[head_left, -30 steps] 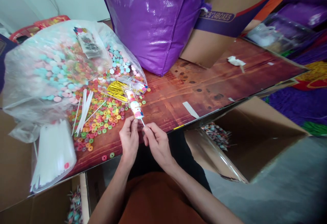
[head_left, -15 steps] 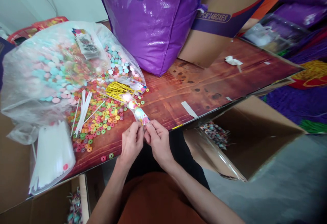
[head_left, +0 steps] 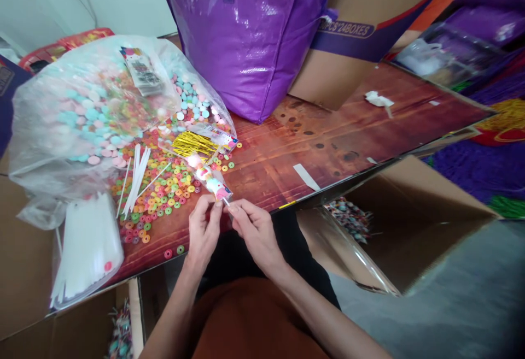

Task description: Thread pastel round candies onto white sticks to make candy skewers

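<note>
A candy stick [head_left: 206, 176] in a clear printed wrapper points up and to the left between my hands, its pastel candies showing inside. My left hand [head_left: 205, 225] pinches at the lower end of the wrapper. With thumb and fingers closed, my right hand [head_left: 255, 232] grips the white stick just below that. Beyond the candy lies a bundle of gold twist ties [head_left: 192, 145] on clear plastic. Loose ring candies [head_left: 172, 184] spread over the table to the left, with several white sticks [head_left: 137, 180] on top of them.
A large clear bag of pastel candies [head_left: 82, 113] covers the left. White sticks in a plastic bag [head_left: 86, 244] lie at the front left edge. A purple bag [head_left: 254, 47] and a cardboard box [head_left: 324, 80] stand behind. An open carton [head_left: 418, 222] sits below the right edge.
My hands have moved slightly apart, and the left has shifted left. The candy stick has shifted left, and more of its white stick and wrapper end shows.
</note>
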Demonstrator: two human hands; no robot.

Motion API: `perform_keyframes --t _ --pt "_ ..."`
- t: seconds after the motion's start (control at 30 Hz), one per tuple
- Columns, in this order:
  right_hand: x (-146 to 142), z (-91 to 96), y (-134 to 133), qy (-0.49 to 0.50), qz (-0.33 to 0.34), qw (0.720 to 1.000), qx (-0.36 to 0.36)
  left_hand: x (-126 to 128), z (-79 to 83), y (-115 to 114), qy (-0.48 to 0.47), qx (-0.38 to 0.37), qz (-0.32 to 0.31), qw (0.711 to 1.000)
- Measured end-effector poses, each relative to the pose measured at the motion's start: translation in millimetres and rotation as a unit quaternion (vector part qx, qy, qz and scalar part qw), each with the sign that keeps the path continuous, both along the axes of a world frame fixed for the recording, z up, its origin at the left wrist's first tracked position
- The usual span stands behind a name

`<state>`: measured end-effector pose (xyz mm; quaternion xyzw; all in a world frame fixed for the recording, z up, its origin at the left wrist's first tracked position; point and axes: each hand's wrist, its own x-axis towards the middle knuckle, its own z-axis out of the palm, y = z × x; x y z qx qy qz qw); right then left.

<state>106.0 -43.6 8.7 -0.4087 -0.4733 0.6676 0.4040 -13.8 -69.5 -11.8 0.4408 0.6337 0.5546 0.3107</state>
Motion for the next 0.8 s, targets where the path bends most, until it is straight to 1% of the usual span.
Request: perform_keyframes --t 0.1,0.17,0.23,0.33,0.4,0.47,0.53,0.6,0.7,0.8 --pt "5 2.8 -2 0.030 0.046 0.997 -0.045 -1 2.5 1 -0.015 0.004 -0.009 1.000" --pt "7 3.4 -3 0.032 0.057 0.997 -0.045 -2 3.7 0 0.006 0.012 -0.021 1.000" --pt "8 3.5 -3 0.020 0.045 0.998 -0.025 -5 5.7 0 0.057 0.026 -0.052 0.997" --pt "6 3.8 -2 -0.003 0.025 1.000 0.015 -11 11.5 0 0.149 0.041 -0.127 0.980" --pt "4 3.9 -3 -0.015 0.025 0.999 0.040 -17 15.0 -1 0.180 0.039 -0.164 0.969" --pt "3 3.1 -4 -0.023 0.026 0.998 0.056 -24 16.1 -3 0.186 0.036 -0.186 0.964" --pt "2 1.3 -5 -0.029 0.027 0.997 0.060 -29 14.6 -6 0.165 0.037 -0.198 0.965" --pt "2 -0.6 -5 -0.038 0.029 0.997 0.060 -32 11.7 -10 0.116 0.034 -0.188 0.975" --pt "1 -2.0 -4 -0.051 0.040 0.996 0.065 -32 7.4 -13 0.009 0.021 -0.144 0.989" --pt "-1 -2.4 -4 -0.058 0.039 0.995 0.067 -26 3.6 -11 -0.127 0.033 -0.077 0.988"
